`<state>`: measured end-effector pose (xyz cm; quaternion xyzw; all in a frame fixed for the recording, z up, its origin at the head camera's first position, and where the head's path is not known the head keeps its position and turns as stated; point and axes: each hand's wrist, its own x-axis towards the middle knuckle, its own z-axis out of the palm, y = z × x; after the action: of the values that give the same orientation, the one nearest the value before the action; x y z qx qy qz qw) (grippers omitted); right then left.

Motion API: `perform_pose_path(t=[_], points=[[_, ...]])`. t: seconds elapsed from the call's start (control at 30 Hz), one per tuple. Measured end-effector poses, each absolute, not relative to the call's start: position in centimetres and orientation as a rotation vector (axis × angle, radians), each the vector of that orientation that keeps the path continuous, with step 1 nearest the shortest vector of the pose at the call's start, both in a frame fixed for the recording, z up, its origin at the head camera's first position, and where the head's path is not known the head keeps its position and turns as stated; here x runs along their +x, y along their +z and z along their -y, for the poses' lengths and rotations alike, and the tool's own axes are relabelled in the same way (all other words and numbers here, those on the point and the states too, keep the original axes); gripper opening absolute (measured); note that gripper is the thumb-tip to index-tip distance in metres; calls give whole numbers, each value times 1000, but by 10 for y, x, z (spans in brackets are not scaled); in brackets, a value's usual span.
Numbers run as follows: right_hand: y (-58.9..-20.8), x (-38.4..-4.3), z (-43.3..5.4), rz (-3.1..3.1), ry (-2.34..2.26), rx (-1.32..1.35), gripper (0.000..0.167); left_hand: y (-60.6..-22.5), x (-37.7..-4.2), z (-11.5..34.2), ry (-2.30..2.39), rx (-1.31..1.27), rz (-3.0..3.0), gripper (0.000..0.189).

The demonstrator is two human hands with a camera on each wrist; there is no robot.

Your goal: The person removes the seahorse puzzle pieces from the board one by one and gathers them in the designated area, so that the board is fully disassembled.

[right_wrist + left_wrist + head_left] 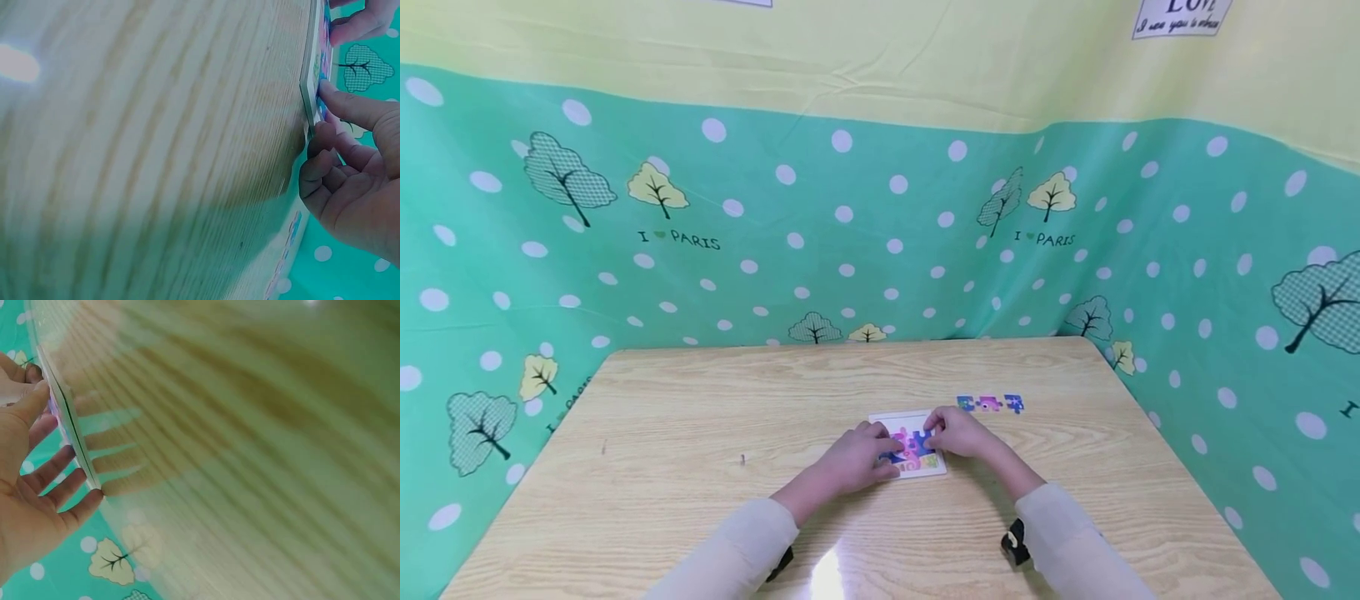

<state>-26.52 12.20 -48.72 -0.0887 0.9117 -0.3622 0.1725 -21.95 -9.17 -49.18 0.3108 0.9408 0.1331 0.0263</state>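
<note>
Head view: your left hand (853, 458), fingers apart, and right hand (962, 434), fingers curled but grip unclear, touch the puzzle board (897, 417) on the table (700, 417). Likely light and stiff; hold its sides, and loose pieces (989, 403) by their edges.

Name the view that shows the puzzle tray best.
The head view: the puzzle tray shows its top, though the left hand and right hand partly cover it. Both wrist views show it nearly edge-on.
</note>
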Motion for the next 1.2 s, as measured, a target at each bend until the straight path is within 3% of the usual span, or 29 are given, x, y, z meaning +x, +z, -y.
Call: perform_pose_path(t=[1.2], points=[[-484, -262, -122, -2575, -1070, -262, 18, -494, -222, 89, 307, 974, -2915, 41]])
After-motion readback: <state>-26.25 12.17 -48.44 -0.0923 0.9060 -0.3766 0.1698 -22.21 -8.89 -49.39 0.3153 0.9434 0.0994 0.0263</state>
